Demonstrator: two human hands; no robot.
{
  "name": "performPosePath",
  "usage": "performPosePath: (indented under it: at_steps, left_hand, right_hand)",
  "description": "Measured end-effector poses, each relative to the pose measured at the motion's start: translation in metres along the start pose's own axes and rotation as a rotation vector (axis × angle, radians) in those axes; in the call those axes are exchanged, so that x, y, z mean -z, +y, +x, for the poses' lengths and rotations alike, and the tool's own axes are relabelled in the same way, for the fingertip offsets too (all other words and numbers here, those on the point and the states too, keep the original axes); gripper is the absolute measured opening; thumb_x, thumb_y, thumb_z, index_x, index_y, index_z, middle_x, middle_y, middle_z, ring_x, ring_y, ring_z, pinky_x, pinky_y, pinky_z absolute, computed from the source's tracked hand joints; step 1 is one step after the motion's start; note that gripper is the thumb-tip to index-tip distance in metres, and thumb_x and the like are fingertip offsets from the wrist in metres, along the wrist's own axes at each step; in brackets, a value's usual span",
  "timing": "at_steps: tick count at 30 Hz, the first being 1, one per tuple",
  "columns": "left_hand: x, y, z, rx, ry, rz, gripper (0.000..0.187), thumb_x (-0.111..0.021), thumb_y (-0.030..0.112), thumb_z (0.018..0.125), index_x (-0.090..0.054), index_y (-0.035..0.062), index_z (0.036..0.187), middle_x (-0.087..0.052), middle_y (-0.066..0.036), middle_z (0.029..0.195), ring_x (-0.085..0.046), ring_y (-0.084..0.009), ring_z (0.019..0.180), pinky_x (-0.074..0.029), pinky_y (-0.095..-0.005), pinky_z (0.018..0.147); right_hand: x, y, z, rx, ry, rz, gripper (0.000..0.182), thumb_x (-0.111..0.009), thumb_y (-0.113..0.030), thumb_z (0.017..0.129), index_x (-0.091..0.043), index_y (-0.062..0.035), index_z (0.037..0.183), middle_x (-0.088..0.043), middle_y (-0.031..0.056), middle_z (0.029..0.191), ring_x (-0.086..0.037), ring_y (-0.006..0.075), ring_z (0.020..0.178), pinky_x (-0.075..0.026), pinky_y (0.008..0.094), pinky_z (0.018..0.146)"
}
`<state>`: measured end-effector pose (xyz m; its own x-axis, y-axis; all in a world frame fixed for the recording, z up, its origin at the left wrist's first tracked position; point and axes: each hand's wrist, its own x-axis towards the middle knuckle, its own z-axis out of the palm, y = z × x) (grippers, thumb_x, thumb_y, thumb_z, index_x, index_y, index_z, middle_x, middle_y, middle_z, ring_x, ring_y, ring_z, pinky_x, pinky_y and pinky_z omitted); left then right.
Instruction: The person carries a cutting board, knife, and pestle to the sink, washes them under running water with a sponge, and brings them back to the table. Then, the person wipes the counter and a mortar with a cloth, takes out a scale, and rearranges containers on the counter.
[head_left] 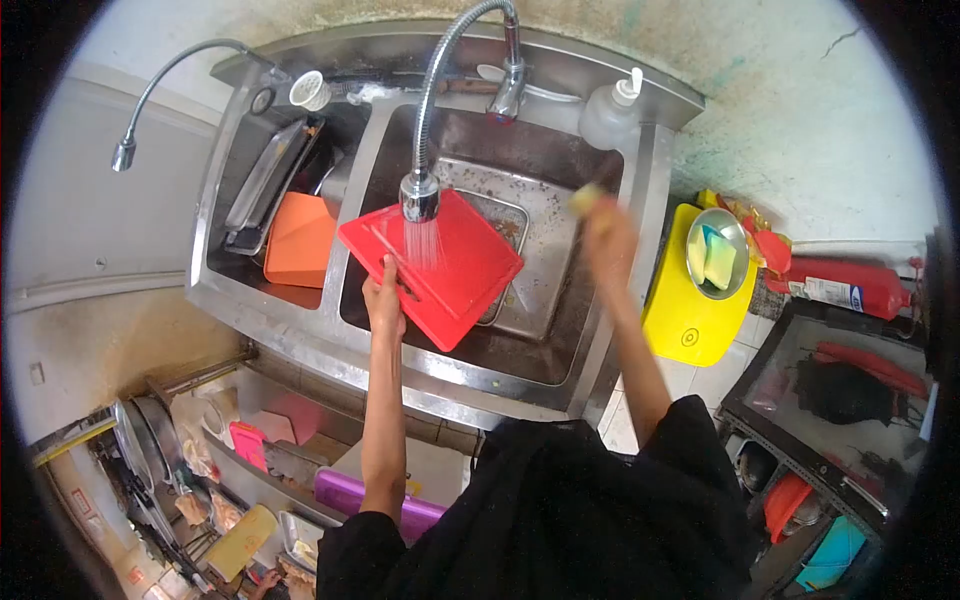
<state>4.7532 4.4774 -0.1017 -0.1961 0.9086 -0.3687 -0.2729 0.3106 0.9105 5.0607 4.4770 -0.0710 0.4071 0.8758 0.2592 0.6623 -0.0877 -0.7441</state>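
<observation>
Black shirt [560,510] covers my front beside the sink [480,398]. Water from the tap head [420,197] falls on the red board [478,262] over the sink, so I judge the wetting partway along; dark bits are left in the metal tray [562,235]. My left hand [384,300] clamps the board's edge; my right hand [610,240], blurred, seems closed on 1 yellow sponge [584,199], apart from the board.

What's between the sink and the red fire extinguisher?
The head view shows a yellow board bearing a metal bowl, then some red wrapping.
</observation>
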Motion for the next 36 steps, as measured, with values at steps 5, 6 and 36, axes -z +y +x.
performPosePath:
  at_steps: [5,6,36]
  left_hand:
    - [-0.004,0.011,-0.005,0.056,0.024,-0.019,0.02,-0.052,0.027,0.085,-0.052,0.0069,0.08,-0.047,0.001,0.06,-0.045,-0.0078,0.046,-0.039,-0.0226,0.038]
    - [-0.005,0.014,-0.003,0.059,0.021,-0.026,0.021,-0.052,0.027,0.085,-0.052,0.0069,0.079,-0.047,0.001,0.06,-0.045,-0.0078,0.046,-0.039,-0.0226,0.038]
    - [-0.031,0.018,0.017,-0.012,-0.15,0.049,0.016,-0.05,0.016,0.084,-0.055,0.0025,0.075,-0.053,-0.003,0.063,-0.048,-0.0105,0.044,-0.039,-0.0254,0.037]
  right_hand:
    - [0.034,0.036,0.09,0.128,0.128,-0.293,0.022,-0.053,-0.017,0.079,-0.055,-0.0007,0.094,-0.058,0.0182,0.089,-0.055,0.032,0.082,-0.043,0.0367,0.069]
    - [0.047,-0.012,0.079,0.027,0.083,-0.182,0.026,-0.054,-0.018,0.078,-0.055,-0.0011,0.098,-0.058,0.0175,0.092,-0.055,0.0304,0.086,-0.043,0.0366,0.07]
    - [-0.093,-0.145,0.067,0.14,-1.042,0.369,0.044,-0.06,-0.043,0.074,-0.061,-0.0019,0.089,-0.059,0.0078,0.067,-0.058,0.0144,0.054,-0.048,0.0264,0.045]
